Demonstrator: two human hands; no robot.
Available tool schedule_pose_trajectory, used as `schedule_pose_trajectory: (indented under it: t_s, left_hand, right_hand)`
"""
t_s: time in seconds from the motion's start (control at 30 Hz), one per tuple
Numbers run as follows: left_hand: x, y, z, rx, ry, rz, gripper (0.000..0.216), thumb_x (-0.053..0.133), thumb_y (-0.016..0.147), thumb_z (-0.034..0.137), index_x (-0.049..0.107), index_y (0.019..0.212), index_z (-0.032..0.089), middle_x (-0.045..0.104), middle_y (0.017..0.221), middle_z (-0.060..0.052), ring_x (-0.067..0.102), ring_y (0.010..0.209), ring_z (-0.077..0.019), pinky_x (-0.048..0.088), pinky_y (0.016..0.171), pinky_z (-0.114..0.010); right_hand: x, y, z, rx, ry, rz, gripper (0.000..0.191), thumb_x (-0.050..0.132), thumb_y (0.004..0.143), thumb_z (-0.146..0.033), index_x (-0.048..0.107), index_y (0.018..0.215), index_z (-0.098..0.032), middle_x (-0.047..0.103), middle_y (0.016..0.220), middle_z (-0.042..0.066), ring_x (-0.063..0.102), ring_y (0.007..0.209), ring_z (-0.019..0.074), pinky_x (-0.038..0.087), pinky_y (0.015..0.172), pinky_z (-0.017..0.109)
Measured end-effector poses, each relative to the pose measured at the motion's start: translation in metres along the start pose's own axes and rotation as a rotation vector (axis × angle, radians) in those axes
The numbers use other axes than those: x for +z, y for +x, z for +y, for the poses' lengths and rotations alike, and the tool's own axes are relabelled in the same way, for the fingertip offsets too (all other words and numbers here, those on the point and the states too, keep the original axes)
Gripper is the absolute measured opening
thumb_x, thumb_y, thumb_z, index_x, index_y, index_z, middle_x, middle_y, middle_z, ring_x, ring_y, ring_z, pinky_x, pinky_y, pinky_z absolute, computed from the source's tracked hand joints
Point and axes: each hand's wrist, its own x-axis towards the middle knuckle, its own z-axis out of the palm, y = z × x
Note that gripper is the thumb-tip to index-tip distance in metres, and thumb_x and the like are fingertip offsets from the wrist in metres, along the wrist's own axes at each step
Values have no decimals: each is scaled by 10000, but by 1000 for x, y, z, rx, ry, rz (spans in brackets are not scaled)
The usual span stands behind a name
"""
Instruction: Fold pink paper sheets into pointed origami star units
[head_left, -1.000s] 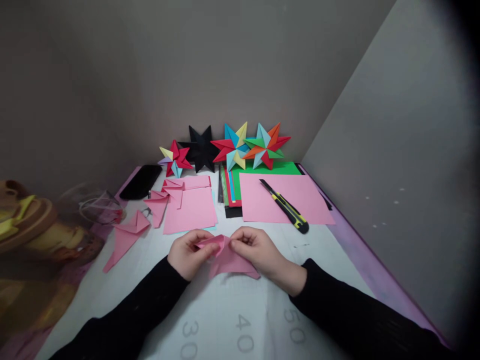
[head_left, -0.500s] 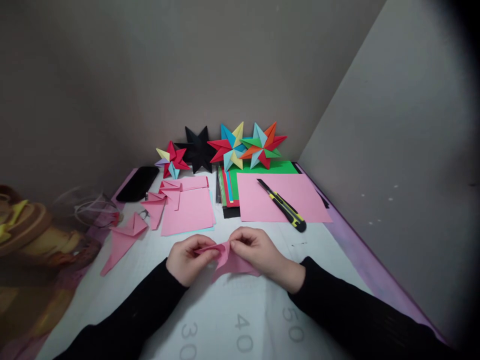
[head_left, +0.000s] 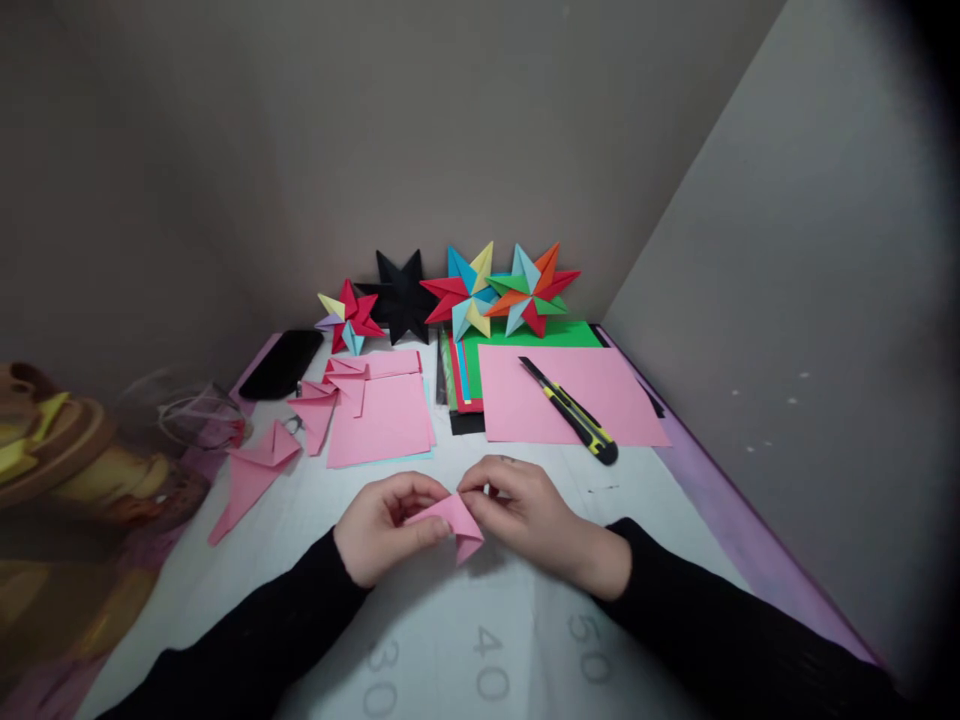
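A folded pink paper piece [head_left: 454, 518] is held between my two hands above the white table surface. My left hand [head_left: 390, 525] pinches it from the left, with the thumb on the near face. At its upper right corner my right hand [head_left: 525, 510] grips it between thumb and index finger. A flap of the paper points down towards me. Several finished pink folded pieces lie to the left, among them one long-tailed piece [head_left: 259, 470] and one smaller piece [head_left: 313, 408]. Square pink sheets [head_left: 381, 425] lie just beyond my left hand.
A utility knife [head_left: 570, 412] rests on a large pink sheet [head_left: 637, 410], over stacked coloured paper. Paper stars, one black [head_left: 405, 297] and others multicoloured [head_left: 471, 290], lean on the wall. A phone [head_left: 283, 365], a clear glass [head_left: 199, 420] and a brown pot [head_left: 67, 450] are left.
The pink paper in my hands has been turned and now shows a smaller, more compact folded shape. Both hands stay in nearly the same place, and the view has shifted slightly.
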Motion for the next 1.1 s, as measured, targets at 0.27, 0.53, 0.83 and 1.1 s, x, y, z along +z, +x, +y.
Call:
schedule_pose_trajectory:
  t_s: [0.27, 0.53, 0.83, 1.1]
  left_hand:
    - [7, -5, 1, 54, 242, 177, 205, 674, 701, 332, 651, 720, 129, 665, 677, -35, 576, 626, -129, 446, 598, -235]
    - [10, -7, 2, 198, 286, 392, 184, 608, 781, 332, 634, 767, 151, 666, 708, -21, 582, 639, -126, 463, 608, -235]
    - [14, -12, -8, 304, 345, 281, 288, 555, 830, 277, 594, 1100, 183, 663, 1075, -71, 630, 955, -186, 518, 836, -311]
    - [4, -14, -1, 640, 719, 269, 392, 547, 832, 136, 535, 1213, 228, 607, 1202, -56, 583, 1078, -166, 476, 932, -287]
  right_hand:
    - [-5, 0, -13, -85, 47, 8, 118, 491, 829, -129, 589, 846, -193, 649, 825, 38, 597, 784, 143, 485, 715, 294]
    - [-4, -2, -17, -130, -116, 68, 151, 643, 765, -252, 570, 891, -210, 625, 1015, 64, 552, 1016, 217, 421, 889, 420]
    - [0, -5, -16, -170, -251, 129, 163, 555, 830, -192, 622, 973, -231, 616, 1104, 56, 519, 1049, 214, 418, 917, 442]
    - [-4, -5, -14, -221, -346, 85, 185, 527, 835, -163, 634, 973, -225, 551, 1222, 56, 441, 1137, 248, 403, 937, 471]
